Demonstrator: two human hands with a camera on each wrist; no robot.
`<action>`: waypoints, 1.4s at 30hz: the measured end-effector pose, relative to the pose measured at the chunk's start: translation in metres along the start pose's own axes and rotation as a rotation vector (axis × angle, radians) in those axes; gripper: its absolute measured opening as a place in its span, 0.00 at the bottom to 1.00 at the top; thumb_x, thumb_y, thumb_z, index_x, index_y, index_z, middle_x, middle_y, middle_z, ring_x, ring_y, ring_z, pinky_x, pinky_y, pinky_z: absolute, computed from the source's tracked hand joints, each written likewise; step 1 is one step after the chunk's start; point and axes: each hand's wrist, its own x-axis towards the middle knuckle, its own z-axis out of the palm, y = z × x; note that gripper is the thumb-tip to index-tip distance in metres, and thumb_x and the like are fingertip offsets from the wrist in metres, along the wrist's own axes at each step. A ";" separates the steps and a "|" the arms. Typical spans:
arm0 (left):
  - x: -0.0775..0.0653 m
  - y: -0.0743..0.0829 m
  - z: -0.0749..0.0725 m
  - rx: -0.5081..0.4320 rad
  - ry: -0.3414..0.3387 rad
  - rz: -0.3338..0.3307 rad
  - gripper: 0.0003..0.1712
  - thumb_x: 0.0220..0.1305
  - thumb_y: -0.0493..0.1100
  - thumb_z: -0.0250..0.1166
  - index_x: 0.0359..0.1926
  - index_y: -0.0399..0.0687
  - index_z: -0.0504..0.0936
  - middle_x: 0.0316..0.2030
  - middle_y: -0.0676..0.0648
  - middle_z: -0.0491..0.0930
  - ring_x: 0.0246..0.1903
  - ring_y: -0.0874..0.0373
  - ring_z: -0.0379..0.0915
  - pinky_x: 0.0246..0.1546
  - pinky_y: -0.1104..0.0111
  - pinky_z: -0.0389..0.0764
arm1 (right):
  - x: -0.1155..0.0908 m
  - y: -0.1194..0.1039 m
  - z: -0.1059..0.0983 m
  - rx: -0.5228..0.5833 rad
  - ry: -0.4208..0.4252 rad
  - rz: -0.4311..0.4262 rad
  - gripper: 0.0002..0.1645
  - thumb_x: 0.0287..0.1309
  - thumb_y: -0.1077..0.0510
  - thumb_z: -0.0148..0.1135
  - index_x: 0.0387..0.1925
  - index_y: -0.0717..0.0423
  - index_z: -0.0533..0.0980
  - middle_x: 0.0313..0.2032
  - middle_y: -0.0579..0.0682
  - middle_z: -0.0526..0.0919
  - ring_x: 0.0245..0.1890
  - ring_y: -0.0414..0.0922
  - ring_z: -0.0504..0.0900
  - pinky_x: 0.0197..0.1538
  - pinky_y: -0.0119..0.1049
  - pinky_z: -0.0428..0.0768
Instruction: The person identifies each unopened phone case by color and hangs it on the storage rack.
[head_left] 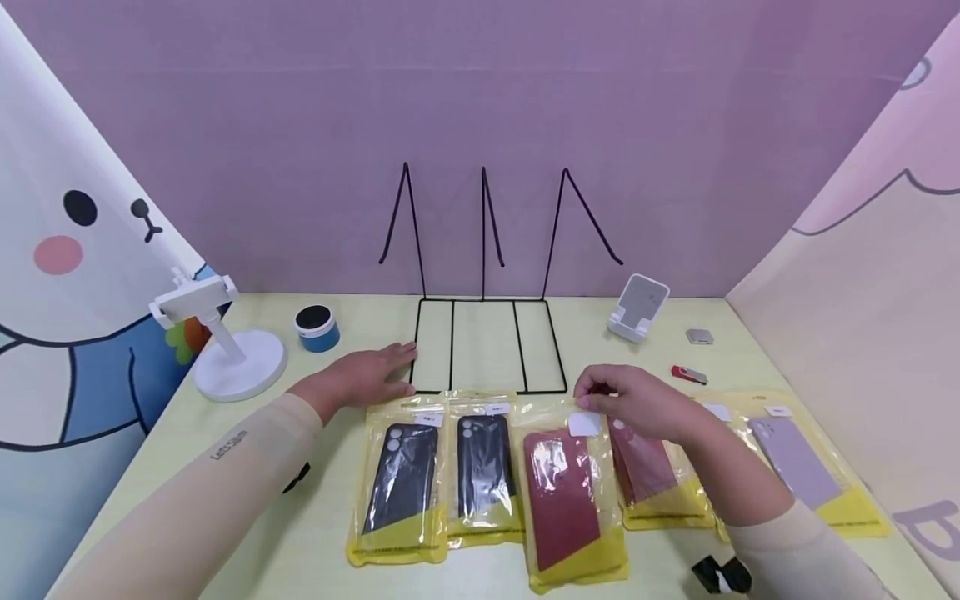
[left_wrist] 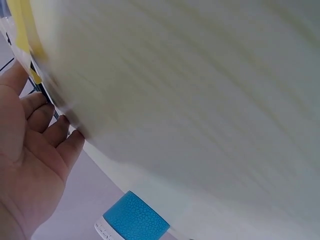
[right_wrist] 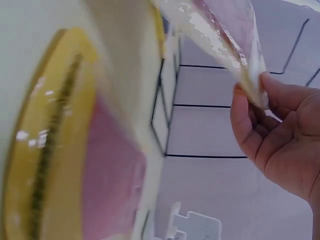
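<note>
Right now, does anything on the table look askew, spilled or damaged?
No spill or damage shows. The nearer red packet sits out of line, its bottom edge lowest of the row in the head view; the right hand pinching its top likely explains it.

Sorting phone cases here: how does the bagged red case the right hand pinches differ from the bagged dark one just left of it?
The red case is wine-red, the dark case blackish. The right hand pinches the red case's bag near its top; no hand touches the dark case's bag. The dark case shows round camera holes; the red case shows none clearly. Both bags are clear with yellow bottoms and white labels.
</note>
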 end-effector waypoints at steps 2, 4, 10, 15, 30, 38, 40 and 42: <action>0.000 0.000 0.000 -0.001 0.004 0.007 0.45 0.69 0.66 0.52 0.77 0.51 0.51 0.78 0.48 0.45 0.76 0.44 0.43 0.72 0.49 0.56 | -0.003 -0.007 -0.004 0.033 0.024 -0.040 0.03 0.68 0.56 0.59 0.38 0.49 0.77 0.31 0.48 0.78 0.31 0.48 0.76 0.34 0.34 0.78; 0.000 0.001 0.000 0.007 0.009 0.009 0.45 0.69 0.67 0.52 0.77 0.51 0.52 0.78 0.49 0.46 0.76 0.45 0.44 0.72 0.49 0.57 | -0.008 -0.015 -0.010 0.067 0.043 -0.075 0.03 0.68 0.56 0.59 0.38 0.49 0.77 0.30 0.49 0.78 0.29 0.46 0.76 0.32 0.34 0.79; -0.002 0.000 0.000 0.022 0.023 0.014 0.44 0.68 0.67 0.53 0.76 0.52 0.55 0.77 0.50 0.48 0.75 0.44 0.48 0.70 0.48 0.60 | -0.022 -0.040 -0.028 0.085 0.125 -0.280 0.06 0.67 0.65 0.57 0.39 0.52 0.78 0.30 0.49 0.81 0.26 0.43 0.77 0.29 0.32 0.80; -0.002 -0.002 -0.001 0.014 0.031 0.019 0.44 0.68 0.67 0.54 0.76 0.52 0.56 0.77 0.49 0.49 0.74 0.43 0.49 0.70 0.47 0.61 | -0.029 -0.055 -0.044 0.003 0.287 -0.402 0.12 0.63 0.72 0.58 0.39 0.53 0.79 0.30 0.46 0.80 0.26 0.42 0.76 0.30 0.30 0.79; -0.005 -0.002 0.000 -0.004 0.017 -0.003 0.43 0.68 0.66 0.54 0.76 0.53 0.56 0.77 0.46 0.50 0.72 0.39 0.53 0.69 0.45 0.62 | -0.007 -0.061 -0.085 0.012 0.592 -0.291 0.07 0.66 0.62 0.60 0.43 0.62 0.78 0.31 0.46 0.81 0.27 0.42 0.76 0.30 0.24 0.77; -0.004 -0.001 -0.001 0.003 0.009 -0.014 0.43 0.68 0.67 0.54 0.76 0.53 0.55 0.77 0.46 0.50 0.72 0.40 0.54 0.69 0.46 0.61 | 0.014 -0.049 -0.099 0.191 0.644 -0.300 0.08 0.65 0.62 0.61 0.41 0.64 0.79 0.28 0.46 0.80 0.27 0.40 0.77 0.31 0.25 0.79; -0.005 -0.001 -0.002 0.003 0.008 -0.015 0.43 0.68 0.67 0.53 0.76 0.53 0.55 0.77 0.46 0.49 0.72 0.40 0.54 0.69 0.46 0.61 | 0.020 -0.045 -0.100 0.221 0.661 -0.299 0.08 0.64 0.62 0.62 0.41 0.65 0.79 0.27 0.47 0.79 0.26 0.41 0.76 0.29 0.25 0.78; -0.005 0.000 -0.003 0.004 0.006 -0.011 0.43 0.69 0.67 0.53 0.76 0.52 0.55 0.77 0.46 0.50 0.72 0.39 0.54 0.69 0.46 0.62 | 0.025 -0.041 -0.100 0.209 0.682 -0.279 0.09 0.64 0.61 0.63 0.40 0.64 0.79 0.26 0.46 0.79 0.24 0.41 0.74 0.27 0.25 0.76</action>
